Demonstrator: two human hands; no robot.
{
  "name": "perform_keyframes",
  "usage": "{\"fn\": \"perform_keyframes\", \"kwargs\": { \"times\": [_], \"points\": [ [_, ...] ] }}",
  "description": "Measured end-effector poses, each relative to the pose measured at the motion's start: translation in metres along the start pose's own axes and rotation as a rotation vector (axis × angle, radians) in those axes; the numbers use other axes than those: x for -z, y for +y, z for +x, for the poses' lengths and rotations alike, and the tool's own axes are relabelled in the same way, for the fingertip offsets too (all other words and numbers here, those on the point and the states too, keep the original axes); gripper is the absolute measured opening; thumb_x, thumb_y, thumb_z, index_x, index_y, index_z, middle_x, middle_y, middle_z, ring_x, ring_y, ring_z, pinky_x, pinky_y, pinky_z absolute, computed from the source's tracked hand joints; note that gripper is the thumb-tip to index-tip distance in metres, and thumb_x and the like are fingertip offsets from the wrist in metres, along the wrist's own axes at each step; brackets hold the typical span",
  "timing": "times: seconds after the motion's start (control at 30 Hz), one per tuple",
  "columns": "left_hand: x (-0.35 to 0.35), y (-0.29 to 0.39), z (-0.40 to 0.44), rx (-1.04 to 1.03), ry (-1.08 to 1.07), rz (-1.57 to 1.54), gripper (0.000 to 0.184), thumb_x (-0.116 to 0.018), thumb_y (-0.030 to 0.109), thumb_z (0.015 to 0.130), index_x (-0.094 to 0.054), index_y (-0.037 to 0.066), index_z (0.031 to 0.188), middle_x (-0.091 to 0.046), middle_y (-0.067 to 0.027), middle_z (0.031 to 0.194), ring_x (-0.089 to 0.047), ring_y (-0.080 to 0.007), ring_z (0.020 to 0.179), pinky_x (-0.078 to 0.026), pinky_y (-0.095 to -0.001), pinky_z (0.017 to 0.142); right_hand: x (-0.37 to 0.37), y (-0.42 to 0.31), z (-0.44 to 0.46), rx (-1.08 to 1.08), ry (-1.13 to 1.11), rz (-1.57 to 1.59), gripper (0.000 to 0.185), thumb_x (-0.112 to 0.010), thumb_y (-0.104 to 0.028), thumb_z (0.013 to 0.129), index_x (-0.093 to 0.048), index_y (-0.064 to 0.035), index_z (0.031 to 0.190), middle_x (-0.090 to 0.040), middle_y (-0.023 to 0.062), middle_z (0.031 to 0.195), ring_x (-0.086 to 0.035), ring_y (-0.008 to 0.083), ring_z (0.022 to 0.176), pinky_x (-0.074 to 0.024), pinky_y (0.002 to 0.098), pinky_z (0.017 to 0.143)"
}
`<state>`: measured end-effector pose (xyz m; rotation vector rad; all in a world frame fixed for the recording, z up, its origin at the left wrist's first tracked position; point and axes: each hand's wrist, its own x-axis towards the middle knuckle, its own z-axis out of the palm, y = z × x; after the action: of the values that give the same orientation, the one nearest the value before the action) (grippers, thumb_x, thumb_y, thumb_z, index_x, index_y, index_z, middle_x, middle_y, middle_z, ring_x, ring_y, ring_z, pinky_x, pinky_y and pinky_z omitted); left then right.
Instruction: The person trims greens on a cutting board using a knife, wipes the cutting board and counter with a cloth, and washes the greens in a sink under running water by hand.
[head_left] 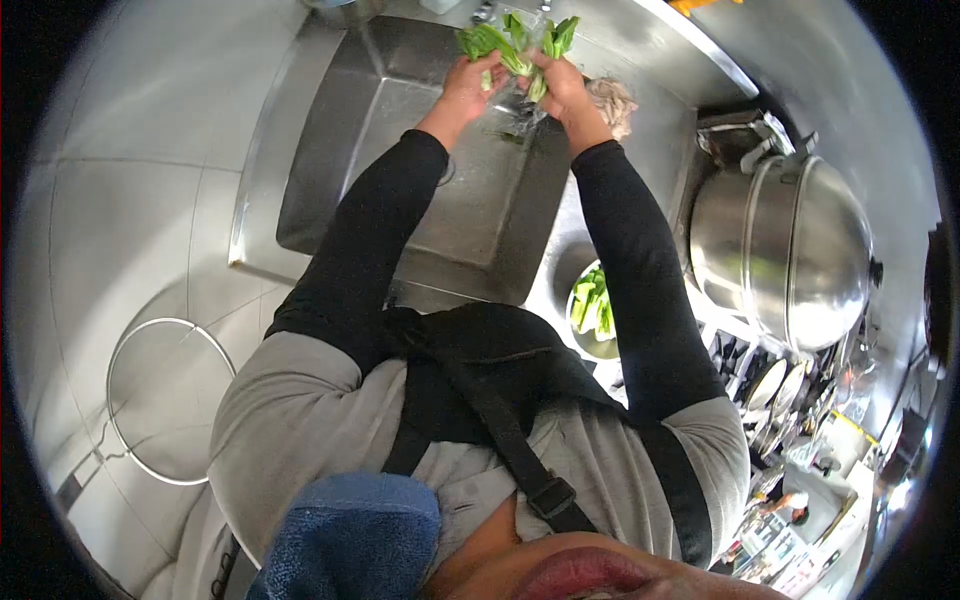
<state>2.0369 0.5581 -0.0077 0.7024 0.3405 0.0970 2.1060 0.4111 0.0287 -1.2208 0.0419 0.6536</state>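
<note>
Both arms reach over the far end of a steel sink (400, 110). My left hand (466, 90) is closed around leafy greens that look like bok choy (482, 40), with leaves sticking out above the fingers. Close beside it, my right hand (562, 84) grips more bok choy (558, 38), its pale stalk pointing down. The two bunches nearly meet between the hands. Water appears to splash below them on the sink floor. The taps (485, 12) are just beyond the hands, partly cut off by the frame edge.
A crumpled beige cloth (614, 106) lies by my right wrist. Near my right elbow stands a bowl of greens (594, 305). A large lidded steel pot (775, 250) is at the right. At the left hangs a round strainer (112, 400). Another person (797, 505) is far off, lower right.
</note>
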Motion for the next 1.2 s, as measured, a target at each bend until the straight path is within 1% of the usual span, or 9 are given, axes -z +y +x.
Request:
{"fn": "perform_keyframes", "kwargs": {
  "times": [0.23,0.4,0.53,0.57,0.67,0.8,0.93,1.07,1.2],
  "points": [
    [-0.041,-0.014,0.008,-0.023,-0.134,0.434,0.022,-0.075,0.021,0.088,-0.064,0.007,0.102,-0.063,0.0004,0.087,-0.056,-0.0112,0.070,-0.047,-0.0283,0.060,0.040,0.010,-0.040,0.026,-0.170,0.001,0.030,-0.055,-0.015,0.098,-0.051,-0.0011,0.125,-0.064,0.0116,0.104,-0.065,0.0232,0.087,-0.0566,0.0326,0.066],
    [-0.064,-0.026,0.042,0.105,-0.131,0.461,0.036,-0.075,0.027,0.088,-0.064,0.003,0.112,-0.066,-0.0066,0.091,-0.056,-0.0110,0.064,-0.046,-0.0267,0.055,0.071,0.011,-0.052,-0.007,0.099,0.462,0.023,-0.049,-0.016,0.097,-0.052,-0.0013,0.114,-0.062,0.0110,0.098,-0.064,0.0219,0.077,-0.0484,0.0262,0.055],
    [-0.065,-0.033,0.060,0.165,-0.292,0.234,0.028,-0.064,0.022,0.092,-0.061,0.003,0.113,-0.070,-0.0173,0.105,-0.068,-0.0206,0.080,-0.054,-0.0319,0.070,0.085,0.015,-0.054,0.060,0.103,0.556,0.019,-0.063,-0.023,0.097,-0.056,-0.0059,0.100,-0.060,0.0056,0.087,-0.060,0.0164,0.072,-0.0443,0.0238,0.054],
    [-0.065,-0.032,0.062,0.193,-0.386,0.204,0.031,-0.054,0.025,0.095,-0.060,0.004,0.116,-0.068,-0.0144,0.119,-0.068,-0.0248,0.098,-0.055,-0.0426,0.082,0.077,0.014,-0.053,0.074,0.101,0.520,0.020,-0.065,-0.024,0.096,-0.057,-0.0064,0.100,-0.060,0.0045,0.085,-0.059,0.0158,0.071,-0.0441,0.0236,0.054],
    [-0.064,-0.019,0.052,0.370,-0.648,0.019,0.040,-0.051,0.026,0.095,-0.058,0.003,0.127,-0.064,-0.0124,0.130,-0.066,-0.0255,0.104,-0.053,-0.0451,0.088,0.057,0.013,-0.047,0.083,0.003,0.395,0.023,-0.071,-0.019,0.092,-0.059,-0.0065,0.107,-0.062,0.0048,0.087,-0.058,0.0145,0.068,-0.0469,0.0255,0.056],
    [-0.050,-0.022,0.053,0.274,-0.514,0.256,0.038,-0.057,0.024,0.096,-0.059,0.006,0.129,-0.065,-0.0116,0.122,-0.064,-0.0218,0.102,-0.055,-0.0361,0.076,0.038,0.013,-0.026,0.177,0.046,0.157,0.023,-0.072,-0.009,0.089,-0.058,-0.0051,0.107,-0.062,0.0043,0.091,-0.057,0.0139,0.069,-0.0478,0.0254,0.057],
    [-0.028,-0.024,0.045,0.050,-0.314,0.074,0.030,-0.053,0.012,0.100,-0.056,0.005,0.129,-0.062,-0.0134,0.124,-0.063,-0.0261,0.107,-0.051,-0.0419,0.094,0.029,0.011,-0.013,0.156,0.107,0.012,0.037,-0.075,-0.001,0.081,-0.056,-0.0049,0.113,-0.065,0.0050,0.096,-0.060,0.0168,0.076,-0.0473,0.0290,0.056],
    [-0.006,-0.016,0.037,-0.072,-0.091,-0.091,0.036,-0.057,0.014,0.099,-0.049,-0.001,0.131,-0.062,-0.0130,0.125,-0.061,-0.0287,0.111,-0.047,-0.0452,0.100,0.017,0.004,-0.010,0.090,0.004,-0.273,0.029,-0.075,-0.009,0.085,-0.060,-0.0032,0.109,-0.067,0.0037,0.092,-0.062,0.0146,0.078,-0.0462,0.0279,0.058],
    [0.024,-0.008,0.049,-0.057,-0.207,-0.037,0.039,-0.061,0.021,0.099,-0.052,-0.002,0.129,-0.063,-0.0149,0.124,-0.060,-0.0295,0.113,-0.049,-0.0436,0.098,0.027,0.016,0.007,0.039,0.001,0.046,0.026,-0.067,-0.019,0.095,-0.059,-0.0006,0.110,-0.068,0.0053,0.091,-0.062,0.0131,0.074,-0.0472,0.0252,0.054]
  ]
}}
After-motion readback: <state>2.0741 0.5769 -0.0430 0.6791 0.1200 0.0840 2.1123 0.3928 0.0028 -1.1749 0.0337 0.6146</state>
